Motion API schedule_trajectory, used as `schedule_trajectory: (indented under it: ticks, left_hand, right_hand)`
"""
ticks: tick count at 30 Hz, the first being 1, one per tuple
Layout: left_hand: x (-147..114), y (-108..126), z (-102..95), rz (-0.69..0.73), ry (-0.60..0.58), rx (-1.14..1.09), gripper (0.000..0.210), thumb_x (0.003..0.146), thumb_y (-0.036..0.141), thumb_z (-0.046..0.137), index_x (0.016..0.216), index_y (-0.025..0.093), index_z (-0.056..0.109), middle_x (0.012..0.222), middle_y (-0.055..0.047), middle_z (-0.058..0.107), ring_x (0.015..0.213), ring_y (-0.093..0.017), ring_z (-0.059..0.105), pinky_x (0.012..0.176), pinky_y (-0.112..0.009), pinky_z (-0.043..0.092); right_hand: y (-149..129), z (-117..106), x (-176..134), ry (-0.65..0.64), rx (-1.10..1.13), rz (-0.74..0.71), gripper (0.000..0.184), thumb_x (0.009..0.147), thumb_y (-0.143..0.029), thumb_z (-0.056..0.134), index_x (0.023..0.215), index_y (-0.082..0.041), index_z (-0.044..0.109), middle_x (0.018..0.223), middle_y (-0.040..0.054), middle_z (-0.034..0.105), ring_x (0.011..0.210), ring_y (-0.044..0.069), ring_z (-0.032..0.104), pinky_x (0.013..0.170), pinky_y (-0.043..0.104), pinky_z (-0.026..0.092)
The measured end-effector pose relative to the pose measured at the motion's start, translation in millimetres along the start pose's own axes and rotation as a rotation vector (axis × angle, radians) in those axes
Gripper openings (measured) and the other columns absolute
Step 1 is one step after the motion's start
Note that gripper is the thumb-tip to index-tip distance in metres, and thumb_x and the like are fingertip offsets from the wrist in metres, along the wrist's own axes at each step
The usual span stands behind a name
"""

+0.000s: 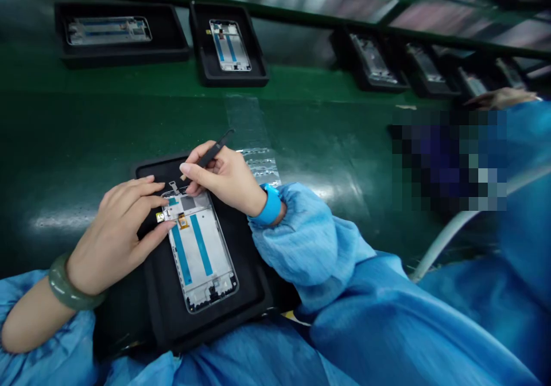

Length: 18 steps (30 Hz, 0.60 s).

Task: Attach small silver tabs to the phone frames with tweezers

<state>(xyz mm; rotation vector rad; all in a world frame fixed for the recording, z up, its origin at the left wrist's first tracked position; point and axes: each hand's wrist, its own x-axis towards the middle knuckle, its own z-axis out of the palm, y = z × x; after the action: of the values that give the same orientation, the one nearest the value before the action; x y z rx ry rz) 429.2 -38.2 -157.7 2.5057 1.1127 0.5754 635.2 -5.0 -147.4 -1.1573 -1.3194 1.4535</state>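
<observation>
A silver phone frame (215, 245) with two blue strips and an orange flex cable (183, 221) lies in a black tray (253, 271) in front of me. My left hand (124, 225) is at its upper left edge, thumb and index finger gripping it beside a small yellow label (160, 217). Between the fingers of my right hand (219, 176) is a slim black spudger (210, 153) with a hooked upper end. That hand is over the frame's top end, its lower fingertips close to the edge. A small metal bracket (174, 187) sticks out there.
Two black trays (124, 56) with phone frames (230, 44) stand at the back. More trays (379, 67) line the right side, blurred. A co-worker's hand (503, 97) and blue sleeve (527, 139) are at right, near a pale hose (447, 239). Clear tape (245, 119) lies on the green bench (86, 139).
</observation>
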Motion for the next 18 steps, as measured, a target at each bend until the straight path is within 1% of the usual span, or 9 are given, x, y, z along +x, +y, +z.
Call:
schedule_trajectory:
  ticks: [2, 5, 10, 18]
  left_hand:
    - [-1, -3, 4.5, 0.017, 0.005, 0.018, 0.027, 0.082, 0.037, 0.056, 0.104, 0.021, 0.055, 0.116, -0.008, 0.059, 0.119, -0.026, 0.048, 0.103, -0.049, 0.034]
    - [-2, -4, 6.0, 0.013, 0.007, 0.017, 0.025, 0.082, 0.036, 0.057, 0.104, 0.023, 0.055, 0.115, -0.006, 0.06, 0.116, -0.025, 0.051, 0.103, -0.049, 0.033]
    - [-1, -2, 3.4, 0.013, -0.016, 0.019, 0.026, 0.083, 0.037, 0.056, 0.105, 0.023, 0.054, 0.114, -0.006, 0.06, 0.119, -0.023, 0.049, 0.105, -0.048, 0.031]
    - [-2, -3, 3.7, 0.025, -0.029, 0.015, 0.028, 0.084, 0.037, 0.056, 0.106, 0.021, 0.054, 0.115, -0.006, 0.06, 0.12, -0.023, 0.048, 0.106, -0.047, 0.03]
  right_hand:
    - [2, 0, -2, -0.009, -0.06, -0.01, 0.028, 0.072, -0.039, 0.067, 0.081, -0.017, 0.053, 0.061, -0.0034, 0.061, 0.053, 0.011, 0.065, 0.051, 0.02, 0.055]
    - [4, -1, -7, 0.0, -0.142, -0.032, 0.024, 0.074, -0.037, 0.067, 0.079, -0.017, 0.054, 0.058, -0.0036, 0.061, 0.053, 0.012, 0.066, 0.053, 0.021, 0.055]
    - [5, -2, -14, 0.039, -0.18, -0.065, 0.02, 0.075, -0.033, 0.067, 0.078, -0.018, 0.053, 0.06, -0.0038, 0.062, 0.055, 0.012, 0.067, 0.053, 0.02, 0.053]
    - [3, 0, -16, 0.06, -0.283, -0.051, 0.023, 0.076, -0.037, 0.066, 0.08, -0.018, 0.054, 0.06, -0.0032, 0.065, 0.058, 0.013, 0.068, 0.056, 0.022, 0.053]
